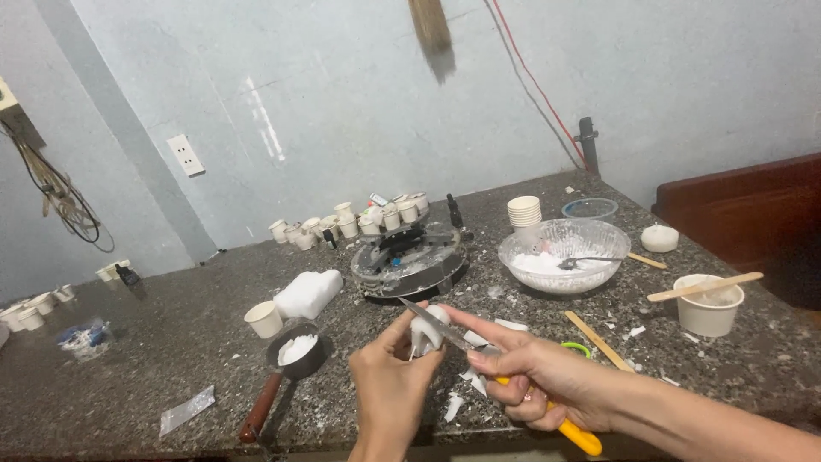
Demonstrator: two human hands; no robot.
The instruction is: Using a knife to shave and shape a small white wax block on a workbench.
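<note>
Trimming one wax lump (425, 328), one knife (445, 329)

Dim, flat indoor light; soft shadows, slight blur, mild edge distortion.

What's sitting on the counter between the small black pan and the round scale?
In the head view, a white wax block lies between the small black pan and the round scale.

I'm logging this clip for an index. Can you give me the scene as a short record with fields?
Setting: speckled stone counter against a pale wall
Left hand: pinches a white wax lump
Right hand: grips a yellow-handled knife, blade on the lump
Nearby: glass bowl with spoon, small pan, paper cup with stick
</note>
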